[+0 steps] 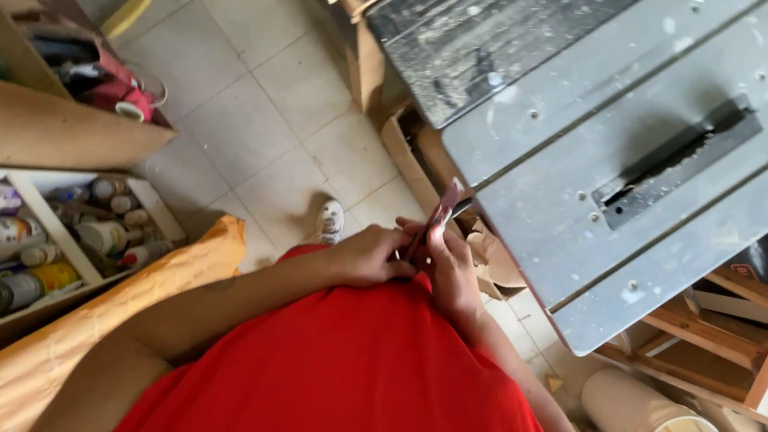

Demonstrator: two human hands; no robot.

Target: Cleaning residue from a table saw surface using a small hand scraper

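Observation:
Both hands meet in front of my red shirt (pixel 353 388). My left hand (pixel 369 255) and my right hand (pixel 453 271) together grip a thin, flat, dark reddish object (pixel 441 215) that looks like a phone seen edge-on, tilted up toward the grey table saw (pixel 606 155). Fingers of both hands curl around its lower end. A white shoe (pixel 331 221) shows on the tiled floor (pixel 251 102) just beyond the hands.
The table saw's grey top with its dark blade slot (pixel 674 159) fills the upper right. A wooden crate (pixel 122 242) of spray cans and bottles sits at left. An orange plank (pixel 97 327) runs diagonally. Wood scraps and a cardboard tube (pixel 638 413) lie at lower right.

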